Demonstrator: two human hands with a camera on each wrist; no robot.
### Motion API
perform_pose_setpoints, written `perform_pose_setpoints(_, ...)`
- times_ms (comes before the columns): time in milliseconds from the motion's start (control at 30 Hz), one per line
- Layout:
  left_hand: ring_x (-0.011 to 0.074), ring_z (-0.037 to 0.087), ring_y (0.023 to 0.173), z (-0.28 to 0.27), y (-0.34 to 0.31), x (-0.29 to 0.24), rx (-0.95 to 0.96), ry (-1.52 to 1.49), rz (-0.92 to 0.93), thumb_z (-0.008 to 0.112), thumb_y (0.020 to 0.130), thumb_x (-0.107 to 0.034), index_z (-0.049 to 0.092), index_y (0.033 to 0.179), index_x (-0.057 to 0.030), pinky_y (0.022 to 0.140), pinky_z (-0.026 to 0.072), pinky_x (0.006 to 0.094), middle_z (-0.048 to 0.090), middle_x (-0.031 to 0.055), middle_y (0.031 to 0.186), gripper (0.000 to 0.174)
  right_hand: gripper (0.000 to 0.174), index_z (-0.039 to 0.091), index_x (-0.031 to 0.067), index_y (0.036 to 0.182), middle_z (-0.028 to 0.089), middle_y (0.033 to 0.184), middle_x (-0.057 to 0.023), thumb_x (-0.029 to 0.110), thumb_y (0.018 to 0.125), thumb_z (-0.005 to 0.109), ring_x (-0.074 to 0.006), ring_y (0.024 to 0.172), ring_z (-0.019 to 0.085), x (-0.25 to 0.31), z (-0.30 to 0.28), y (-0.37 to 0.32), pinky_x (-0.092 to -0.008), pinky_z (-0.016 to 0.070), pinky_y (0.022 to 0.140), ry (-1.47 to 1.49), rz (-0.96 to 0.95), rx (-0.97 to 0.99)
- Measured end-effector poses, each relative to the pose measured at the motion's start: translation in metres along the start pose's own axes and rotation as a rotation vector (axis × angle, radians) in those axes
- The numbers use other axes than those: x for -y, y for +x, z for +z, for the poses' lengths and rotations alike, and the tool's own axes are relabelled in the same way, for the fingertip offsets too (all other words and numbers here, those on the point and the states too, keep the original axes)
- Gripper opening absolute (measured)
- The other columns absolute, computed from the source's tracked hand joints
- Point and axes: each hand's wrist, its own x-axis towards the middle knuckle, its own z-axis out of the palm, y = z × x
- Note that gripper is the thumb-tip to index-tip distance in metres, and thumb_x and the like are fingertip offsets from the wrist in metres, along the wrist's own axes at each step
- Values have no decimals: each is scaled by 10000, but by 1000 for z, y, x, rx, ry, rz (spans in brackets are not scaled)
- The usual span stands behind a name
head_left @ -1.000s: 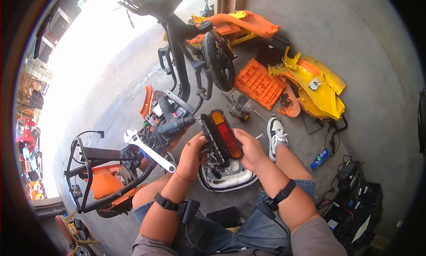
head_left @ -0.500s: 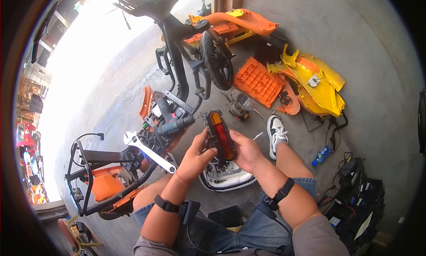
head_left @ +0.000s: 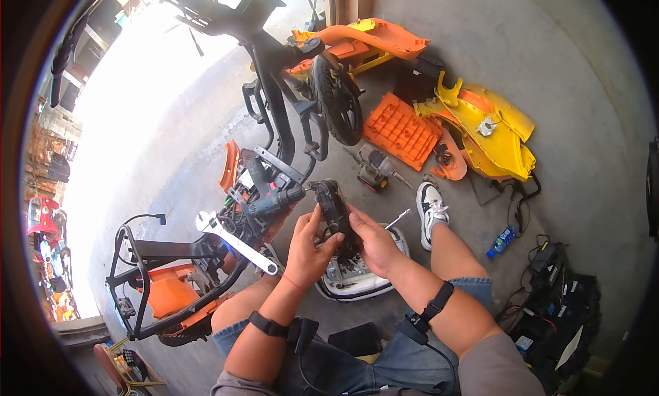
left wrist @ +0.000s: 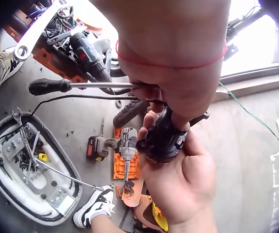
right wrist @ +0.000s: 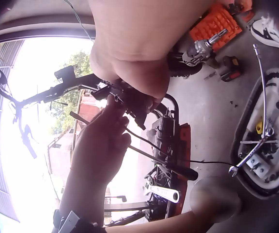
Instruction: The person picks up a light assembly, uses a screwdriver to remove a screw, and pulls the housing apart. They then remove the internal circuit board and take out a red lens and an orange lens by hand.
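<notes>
Both hands hold a scooter tail light (head_left: 332, 198) above the lap, its black housing facing up in the head view. My right hand (head_left: 374, 243) grips it along the right side, its palm showing under the housing (left wrist: 164, 141) in the left wrist view. With thumb and fingers, my left hand (head_left: 309, 252) holds the other side. A screwdriver (left wrist: 50, 86) with a black handle also sits in the left hand, its shaft running under the fingers. A thin black wire (left wrist: 76, 97) trails beside it. The lens is turned out of sight.
Below the hands lies an upturned seat (head_left: 399, 278) holding wrenches and small hardware. A stripped scooter frame (head_left: 137, 272) lies at left, with a drill (head_left: 271, 200) and large wrench (head_left: 240, 243) on it. An impact wrench (head_left: 374, 169), orange panel (head_left: 401, 130) and yellow fairing (head_left: 504, 135) lie beyond.
The tail light has been turned over: its red and orange lens faced up before, and now the black housing does. Both hands have shifted their hold with it.
</notes>
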Motion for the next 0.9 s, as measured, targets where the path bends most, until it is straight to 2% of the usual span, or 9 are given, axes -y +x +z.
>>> perform_pose_setpoints(200,160,555,799,2,-4,8,-56,24,62,779,793,-80,428,1426,46,729,502,281,545,122,1151,735,519,340,22,1495,504,1376,-64,202,1024,461,-138,1199,522,0,1,-4,-277,403,1037,-144,-95,122)
perform_pose_setpoints(267,158,564,807,4,-6,6,-87,1,38,771,771,-18,457,1407,34,715,505,270,548,123,1134,712,593,310,23,1509,479,1394,-68,126,966,526,-138,1201,510,2,4,-7,-280,400,1036,-307,-162,150)
perform_pose_setpoints(400,155,575,809,4,-6,-1,-138,-14,77,758,755,20,463,1385,30,709,508,259,550,124,1133,696,652,287,27,1518,496,1384,-74,92,944,590,-139,1198,512,-1,2,-7,-292,412,1026,-447,-205,181)
perform_pose_setpoints(600,142,583,828,2,-4,6,-89,-199,40,753,742,21,440,1366,9,716,515,267,561,107,1169,699,666,315,23,1503,553,1324,-89,142,939,649,-134,1154,542,4,0,-5,-299,431,1006,-563,-281,127)
perform_pose_setpoints(700,143,603,883,-7,-6,-3,-4,-229,-3,756,741,17,427,1389,12,729,523,274,564,108,1218,727,632,366,6,1469,605,1272,-148,122,918,653,-191,1120,609,16,1,-11,-316,462,969,-662,-268,78)
perform_pose_setpoints(767,164,604,1007,-16,-6,-12,135,-243,-41,764,770,-13,387,1430,23,841,518,301,552,109,1283,760,605,408,-13,1430,622,1227,-232,95,887,653,-316,1107,646,29,6,-17,-361,492,938,-1004,-413,-4)
perform_pose_setpoints(800,164,604,1007,-21,-4,-10,136,-238,-39,764,770,-13,387,1430,23,841,518,301,552,109,1283,760,605,408,-13,1430,622,1227,-232,95,887,653,-316,1107,646,30,5,-18,-361,492,938,-1001,-417,-4)
perform_pose_setpoints(867,193,571,1142,-30,2,-6,193,-534,-110,777,805,-64,345,1465,21,966,474,341,519,114,1359,793,592,424,-26,1402,591,1240,-281,67,860,644,-415,1119,608,29,3,-22,-412,503,926,-1205,-569,7)
perform_pose_setpoints(900,219,536,1210,-34,4,-14,137,-612,-129,793,819,-106,313,1481,9,1050,418,363,516,121,1372,825,592,424,-26,1402,591,1240,-281,67,860,644,-415,1119,608,30,5,-25,-412,503,926,-1201,-573,13)
